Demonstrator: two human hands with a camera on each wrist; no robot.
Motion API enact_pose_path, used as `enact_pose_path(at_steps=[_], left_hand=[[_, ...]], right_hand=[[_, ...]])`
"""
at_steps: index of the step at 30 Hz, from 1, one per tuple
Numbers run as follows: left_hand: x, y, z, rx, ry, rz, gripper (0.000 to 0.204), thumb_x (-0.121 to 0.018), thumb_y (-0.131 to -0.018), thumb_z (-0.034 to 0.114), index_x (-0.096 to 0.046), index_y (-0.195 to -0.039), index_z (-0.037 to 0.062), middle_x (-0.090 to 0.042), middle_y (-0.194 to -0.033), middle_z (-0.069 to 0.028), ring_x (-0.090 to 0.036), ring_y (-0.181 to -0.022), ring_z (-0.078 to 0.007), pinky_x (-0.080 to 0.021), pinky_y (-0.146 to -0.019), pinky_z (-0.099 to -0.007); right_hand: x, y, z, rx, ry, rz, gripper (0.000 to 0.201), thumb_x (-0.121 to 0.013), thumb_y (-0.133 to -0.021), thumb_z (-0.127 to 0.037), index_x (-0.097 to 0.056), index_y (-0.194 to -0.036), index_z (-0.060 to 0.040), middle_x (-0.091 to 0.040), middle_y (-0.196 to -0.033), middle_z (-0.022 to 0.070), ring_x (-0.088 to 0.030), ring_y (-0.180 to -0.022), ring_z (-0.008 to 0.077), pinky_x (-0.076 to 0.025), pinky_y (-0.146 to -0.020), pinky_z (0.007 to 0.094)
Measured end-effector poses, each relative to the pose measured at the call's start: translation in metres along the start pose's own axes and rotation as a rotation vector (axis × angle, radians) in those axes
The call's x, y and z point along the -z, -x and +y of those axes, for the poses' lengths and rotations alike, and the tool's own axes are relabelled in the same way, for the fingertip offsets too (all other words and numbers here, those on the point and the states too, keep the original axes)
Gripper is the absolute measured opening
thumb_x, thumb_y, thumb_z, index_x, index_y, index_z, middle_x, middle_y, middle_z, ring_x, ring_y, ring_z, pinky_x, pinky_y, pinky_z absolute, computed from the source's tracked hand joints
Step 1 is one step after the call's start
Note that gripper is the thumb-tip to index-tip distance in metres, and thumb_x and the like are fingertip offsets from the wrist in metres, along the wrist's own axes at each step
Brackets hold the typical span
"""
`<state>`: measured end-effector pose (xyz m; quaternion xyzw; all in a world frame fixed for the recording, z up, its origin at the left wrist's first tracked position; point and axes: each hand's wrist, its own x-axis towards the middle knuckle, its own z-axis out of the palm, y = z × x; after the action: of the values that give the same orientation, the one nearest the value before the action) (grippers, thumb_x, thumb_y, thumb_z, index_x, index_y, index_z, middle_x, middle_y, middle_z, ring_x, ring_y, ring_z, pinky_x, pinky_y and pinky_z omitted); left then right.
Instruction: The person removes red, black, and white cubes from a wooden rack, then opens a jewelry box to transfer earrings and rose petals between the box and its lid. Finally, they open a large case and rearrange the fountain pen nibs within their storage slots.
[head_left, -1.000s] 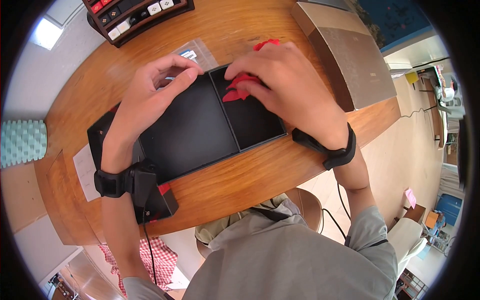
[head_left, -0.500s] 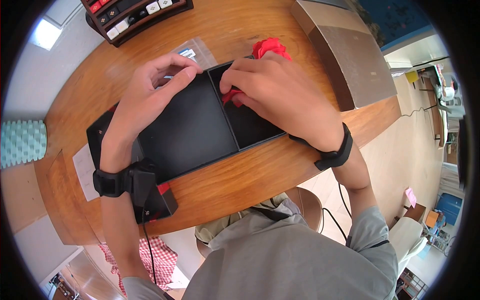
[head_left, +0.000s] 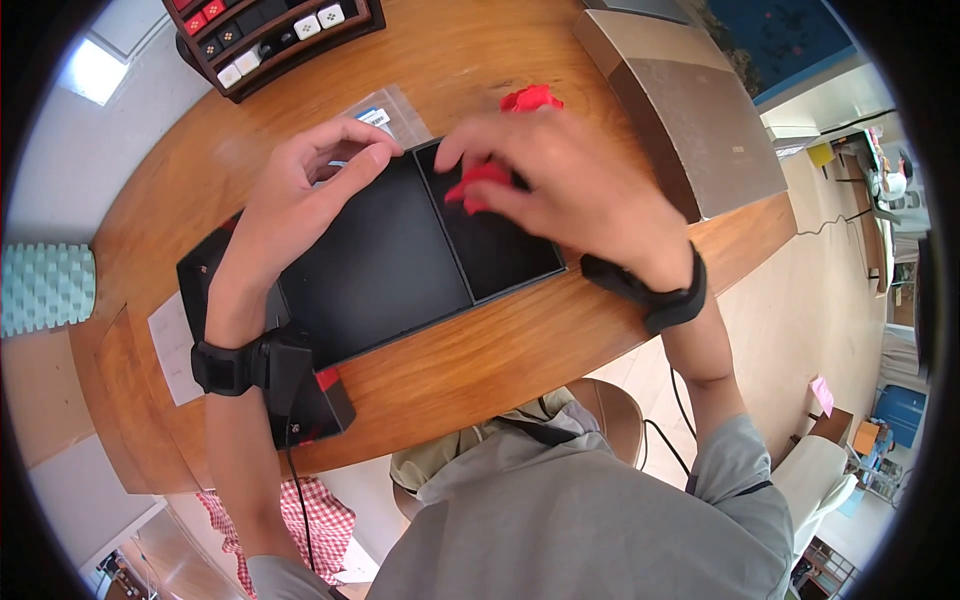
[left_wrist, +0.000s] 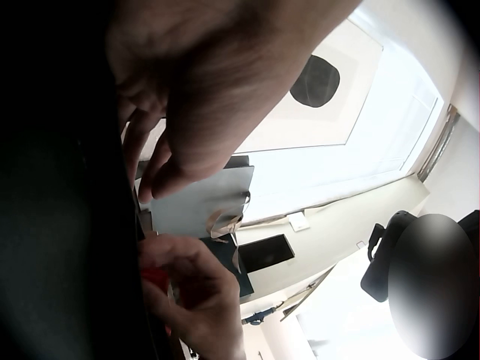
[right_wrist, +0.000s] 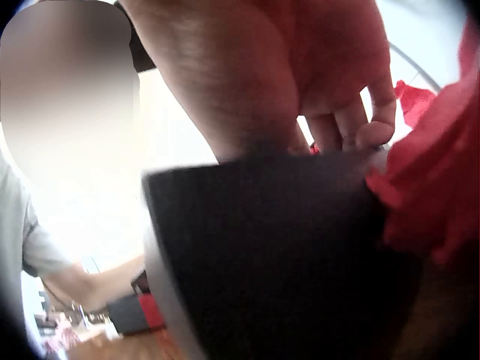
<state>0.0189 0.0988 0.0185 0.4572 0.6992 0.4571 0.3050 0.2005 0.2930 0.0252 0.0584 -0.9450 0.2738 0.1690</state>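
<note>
A shallow black box [head_left: 370, 265] with a divider lies on the wooden table. At its far rim, the thumb and fingertips of my left hand [head_left: 290, 205] come together on the wall. My right hand [head_left: 580, 190], blurred, is over the narrower right compartment [head_left: 505, 250]. Between its thumb and forefinger is a crumpled red cloth piece [head_left: 480, 186]; the left wrist view shows this red piece [left_wrist: 156, 279] there too. Another ruffled red cloth piece [head_left: 530, 98] lies beyond the box, partly hidden behind the right hand. Red folds [right_wrist: 439, 165] stand beside the box wall in the right wrist view.
A brown carton [head_left: 690, 130] stands at the right. Behind the box are a clear plastic bag [head_left: 405, 112] and a dark wooden rack [head_left: 290, 50] of tiles. A small black-and-red box [head_left: 325, 415] sits near the front edge, with white paper [head_left: 172, 345] at left.
The right hand dips toward the compartment, then lifts and shifts slightly with its fingers wider apart, showing more of the red cloth piece. The left hand keeps its place at the rim.
</note>
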Motion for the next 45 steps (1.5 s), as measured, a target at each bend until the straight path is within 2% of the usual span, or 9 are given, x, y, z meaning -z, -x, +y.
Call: enact_pose_path(at_steps=[3, 6, 9, 15, 20, 26, 32, 39, 45], left_hand=[[-0.001, 0.001, 0.0, -0.024, -0.017, 0.029, 0.027, -0.067, -0.102, 0.029, -0.072, -0.11, 0.0036, -0.074, -0.107, -0.0035, -0.066, -0.1, -0.0127, -0.049, -0.092, -0.0292], [-0.001, 0.0, -0.003, -0.024, -0.019, 0.025, 0.027, -0.067, -0.102, 0.029, -0.072, -0.11, 0.0038, -0.074, -0.106, -0.0033, -0.066, -0.1, -0.0132, -0.049, -0.093, -0.0295], [-0.001, 0.0, -0.002, -0.022, -0.013, 0.03, 0.027, -0.066, -0.102, 0.029, -0.071, -0.109, 0.0039, -0.074, -0.106, -0.003, -0.066, -0.1, -0.0132, -0.049, -0.093, -0.0295], [0.002, 0.002, 0.0, 0.036, -0.01, -0.025, 0.024, -0.064, -0.105, 0.025, -0.069, -0.113, 0.0029, -0.068, -0.11, -0.0006, -0.061, -0.108, -0.0095, -0.044, -0.1, -0.0257], [0.002, 0.002, 0.001, 0.024, -0.012, -0.022, 0.024, -0.064, -0.105, 0.025, -0.069, -0.113, 0.0027, -0.069, -0.11, -0.001, -0.062, -0.109, -0.0102, -0.045, -0.1, -0.0259], [0.005, 0.0, 0.001, 0.006, 0.009, -0.019, 0.024, -0.064, -0.105, 0.024, -0.068, -0.113, 0.0024, -0.069, -0.109, -0.001, -0.062, -0.109, -0.0097, -0.045, -0.099, -0.0257], [0.035, 0.016, 0.032, -0.126, -0.019, 0.165, 0.028, -0.061, -0.106, 0.027, -0.069, -0.117, 0.002, -0.072, -0.114, -0.0052, -0.065, -0.11, -0.0139, -0.046, -0.098, -0.0289], [0.091, 0.096, 0.047, 0.032, -0.197, 0.415, 0.028, -0.061, -0.105, 0.026, -0.07, -0.117, 0.0026, -0.072, -0.114, -0.0059, -0.065, -0.112, -0.0147, -0.045, -0.098, -0.03], [0.09, 0.178, -0.014, 0.219, -0.22, 0.634, 0.023, -0.064, -0.104, 0.022, -0.07, -0.115, 0.0028, -0.071, -0.117, -0.0048, -0.065, -0.111, -0.0142, -0.046, -0.094, -0.0288]], right_hand=[[0.025, 0.0, 0.011, 0.005, -0.026, 0.132, 0.022, -0.074, -0.087, -0.007, -0.07, -0.109, -0.0048, -0.075, -0.098, 0.0108, -0.07, -0.088, 0.0302, -0.055, -0.076, 0.0375], [0.04, 0.005, 0.031, -0.202, -0.174, 0.205, 0.024, -0.076, -0.093, -0.004, -0.069, -0.116, -0.0026, -0.07, -0.106, -0.0018, -0.067, -0.098, 0.0087, -0.053, -0.08, 0.0235], [0.055, 0.013, 0.035, -0.265, -0.302, 0.107, 0.023, -0.075, -0.092, -0.002, -0.069, -0.115, -0.0016, -0.07, -0.108, -0.0012, -0.065, -0.096, 0.0074, -0.052, -0.084, 0.0199], [0.076, 0.019, 0.015, -0.296, -0.273, -0.269, 0.025, -0.08, -0.086, -0.013, -0.073, -0.11, -0.0084, -0.074, -0.098, -0.0011, -0.063, -0.082, 0.0094, -0.05, -0.071, 0.0251], [0.063, 0.019, 0.032, -0.157, -0.052, -0.041, 0.021, -0.079, -0.087, -0.019, -0.076, -0.106, -0.0109, -0.071, -0.087, -0.0006, -0.06, -0.079, 0.0116, -0.047, -0.068, 0.0278], [0.057, 0.013, 0.044, -0.303, -0.011, 0.084, 0.018, -0.074, -0.096, -0.011, -0.072, -0.113, -0.0042, -0.069, -0.098, -0.0042, -0.058, -0.084, 0.0029, -0.047, -0.074, 0.0198], [0.036, 0.005, 0.047, -0.167, -0.099, 0.265, 0.016, -0.075, -0.093, -0.016, -0.076, -0.105, -0.0066, -0.069, -0.09, -0.0007, -0.049, -0.077, 0.0136, -0.045, -0.071, 0.0287], [0.03, -0.003, 0.026, -0.031, 0.019, 0.241, 0.014, -0.076, -0.092, -0.014, -0.075, -0.104, -0.0061, -0.072, -0.094, 0.0013, -0.055, -0.081, 0.0154, -0.045, -0.072, 0.0286], [0.023, -0.008, -0.012, -0.012, -0.126, 0.039, 0.017, -0.078, -0.089, -0.013, -0.074, -0.104, -0.0059, -0.071, -0.096, 0.0036, -0.065, -0.091, 0.0183, -0.05, -0.08, 0.0313]])
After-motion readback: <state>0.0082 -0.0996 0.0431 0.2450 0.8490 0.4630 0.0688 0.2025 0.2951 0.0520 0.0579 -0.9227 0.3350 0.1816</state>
